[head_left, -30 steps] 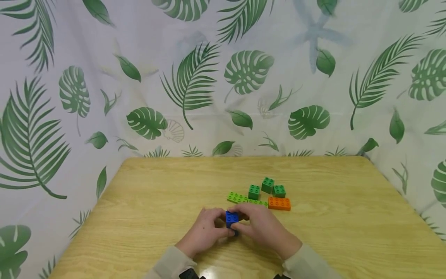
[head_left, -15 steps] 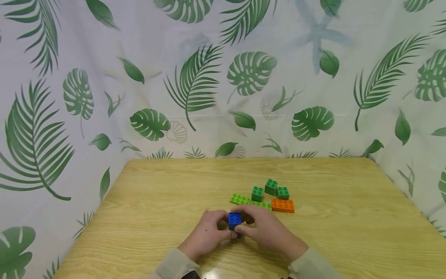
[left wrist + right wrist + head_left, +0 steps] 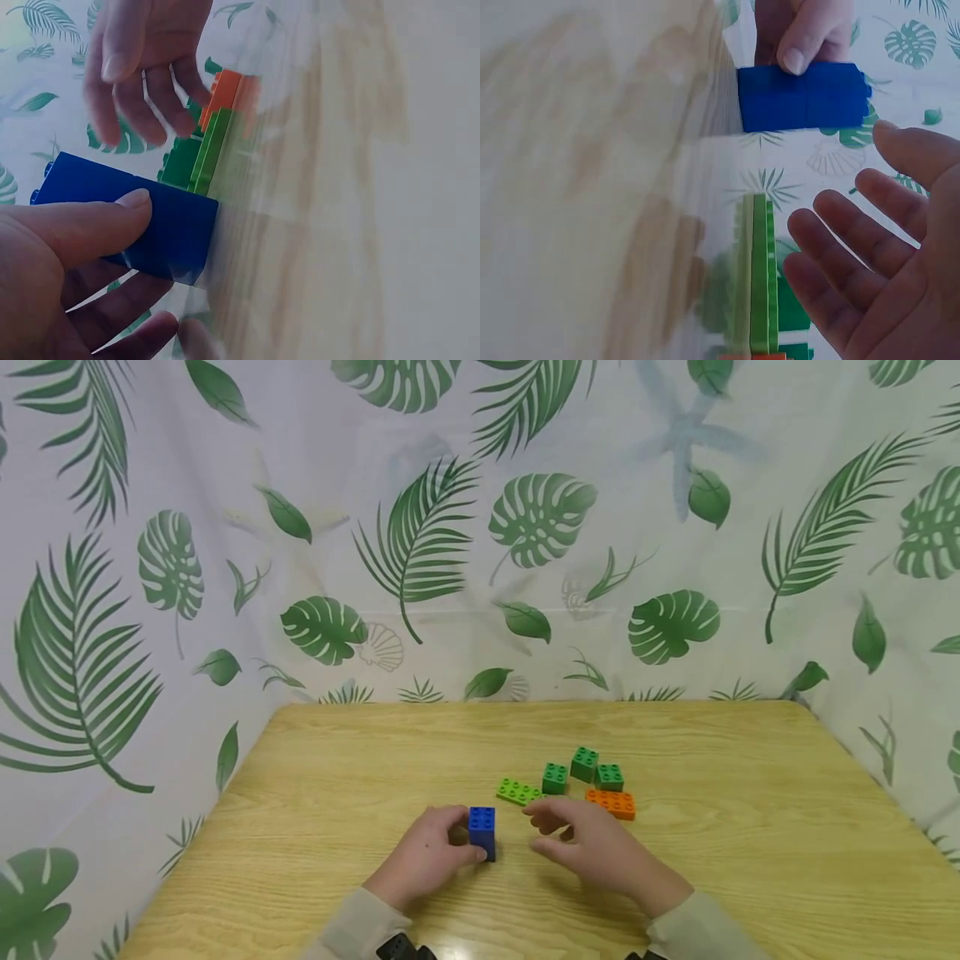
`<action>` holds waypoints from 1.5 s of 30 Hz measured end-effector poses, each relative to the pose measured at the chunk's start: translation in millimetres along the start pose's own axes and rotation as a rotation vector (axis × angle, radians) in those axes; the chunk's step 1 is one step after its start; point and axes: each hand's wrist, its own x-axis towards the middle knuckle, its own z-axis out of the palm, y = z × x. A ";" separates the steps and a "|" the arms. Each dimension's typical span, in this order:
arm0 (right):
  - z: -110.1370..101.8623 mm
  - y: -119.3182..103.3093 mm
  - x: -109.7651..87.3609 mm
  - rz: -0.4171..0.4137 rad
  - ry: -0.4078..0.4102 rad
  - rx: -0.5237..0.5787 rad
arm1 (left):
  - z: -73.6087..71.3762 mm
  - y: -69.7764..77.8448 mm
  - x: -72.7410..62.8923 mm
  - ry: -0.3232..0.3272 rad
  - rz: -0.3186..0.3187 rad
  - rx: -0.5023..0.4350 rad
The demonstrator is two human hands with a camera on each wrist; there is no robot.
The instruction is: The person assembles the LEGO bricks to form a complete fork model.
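Observation:
Two blue building bricks stacked one on the other [image 3: 482,833] stand upright on the table. My left hand [image 3: 431,856] pinches this stack between thumb and fingers; in the left wrist view the thumb lies across the side of the blue stack [image 3: 180,232]. To the right of it, my right hand [image 3: 600,852] is held apart from the stack, fingers loosely bent and nothing in them. The right wrist view shows the gap between its fingertips and the blue stack [image 3: 802,101]. A light green flat brick [image 3: 519,791] lies just beyond the right hand.
Behind the right hand are an orange brick [image 3: 615,803] and three dark green bricks, the nearest a small square one [image 3: 555,777]. A second light green flat brick is mostly hidden by that hand. A leaf-patterned cloth [image 3: 480,552] hangs beyond the wooden table [image 3: 360,752].
Both hands were on the blue bricks. The right hand has let go and moved right; the left hand has shifted slightly left with the stack.

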 end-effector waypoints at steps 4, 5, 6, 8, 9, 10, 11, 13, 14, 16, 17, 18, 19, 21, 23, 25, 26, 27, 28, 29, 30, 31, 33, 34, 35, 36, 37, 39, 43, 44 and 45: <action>-6.5 6.9 -5.2 0.017 0.005 -0.001 | -9.8 -7.3 0.4 0.014 -0.040 0.000; -8.2 9.1 -6.6 0.018 0.007 -0.004 | -12.2 -8.8 0.8 0.019 -0.047 -0.006; -10.0 11.5 -8.0 0.019 0.010 -0.005 | -14.8 -10.3 1.2 0.023 -0.055 -0.009; -13.7 16.0 -11.0 0.026 0.012 -0.004 | -20.2 -13.6 2.2 0.027 -0.069 -0.014; -15.6 18.2 -12.4 0.027 0.014 -0.008 | -22.8 -15.7 2.5 0.031 -0.078 -0.014; -17.4 20.2 -13.9 0.031 0.014 -0.011 | -25.8 -17.5 2.7 0.037 -0.081 -0.016; -19.2 22.3 -15.4 0.035 0.013 -0.014 | -29.1 -19.4 2.9 0.044 -0.088 -0.020; -22.7 25.7 -18.0 0.042 0.007 -0.019 | -35.9 -23.8 3.1 0.059 -0.107 -0.025; -24.2 27.4 -19.2 0.044 0.003 -0.021 | -39.3 -26.2 3.2 0.070 -0.116 -0.028; -26.9 31.0 -21.6 0.047 -0.012 -0.026 | -46.7 -30.5 3.2 0.094 -0.139 -0.026; -28.2 32.7 -22.8 0.047 -0.020 -0.026 | -50.2 -33.0 3.6 0.106 -0.155 -0.023; -29.4 34.1 -23.7 0.049 -0.027 -0.029 | -53.9 -35.5 3.7 0.118 -0.170 -0.018; -30.5 35.5 -24.8 0.052 -0.035 -0.030 | -57.7 -37.8 3.8 0.129 -0.184 -0.012; -32.8 37.6 -26.4 0.060 -0.050 -0.030 | -65.2 -43.1 4.1 0.150 -0.211 0.004; -35.0 38.6 -27.8 0.074 -0.061 -0.022 | -72.2 -49.1 4.4 0.169 -0.233 0.018; -36.6 39.0 -29.0 0.088 -0.069 -0.019 | -78.4 -54.8 3.7 0.184 -0.246 0.029; -37.2 39.0 -29.4 0.093 -0.073 -0.019 | -80.7 -57.7 3.4 0.189 -0.252 0.032; -37.5 39.2 -29.9 0.098 -0.076 -0.019 | -82.4 -60.2 2.9 0.191 -0.256 0.031; -37.7 39.7 -30.2 0.099 -0.078 -0.021 | -84.0 -61.4 1.9 0.192 -0.259 0.029; -37.7 40.3 -30.4 0.100 -0.080 -0.025 | -84.7 -62.3 1.1 0.195 -0.264 0.026; -37.6 40.9 -30.6 0.100 -0.081 -0.027 | -85.2 -62.6 0.5 0.198 -0.266 0.019; -37.5 41.6 -30.6 0.101 -0.081 -0.029 | -85.5 -62.6 -0.2 0.204 -0.267 0.013; -37.4 43.1 -30.6 0.105 -0.081 -0.030 | -86.6 -60.0 -1.7 0.224 -0.261 0.003; -37.4 43.6 -30.4 0.106 -0.080 -0.029 | -87.3 -57.7 -2.7 0.237 -0.258 0.001; -37.6 43.7 -30.3 0.106 -0.079 -0.027 | -87.9 -55.4 -3.3 0.253 -0.251 -0.001; -37.7 43.7 -30.1 0.109 -0.076 -0.027 | -88.9 -52.5 -4.2 0.266 -0.240 0.000; -37.9 43.7 -30.0 0.109 -0.075 -0.026 | -89.8 -49.5 -5.2 0.281 -0.227 0.007; -38.3 43.3 -29.6 0.104 -0.072 -0.029 | -90.9 -41.3 -7.2 0.306 -0.201 0.017; -38.4 41.9 -29.2 0.097 -0.067 -0.042 | -91.5 -26.2 -10.5 0.334 -0.136 0.031; -38.4 41.6 -29.1 0.094 -0.066 -0.046 | -91.3 -22.6 -11.0 0.336 -0.119 0.036; -38.4 41.5 -29.0 0.093 -0.065 -0.048 | -90.9 -19.8 -11.4 0.336 -0.104 0.039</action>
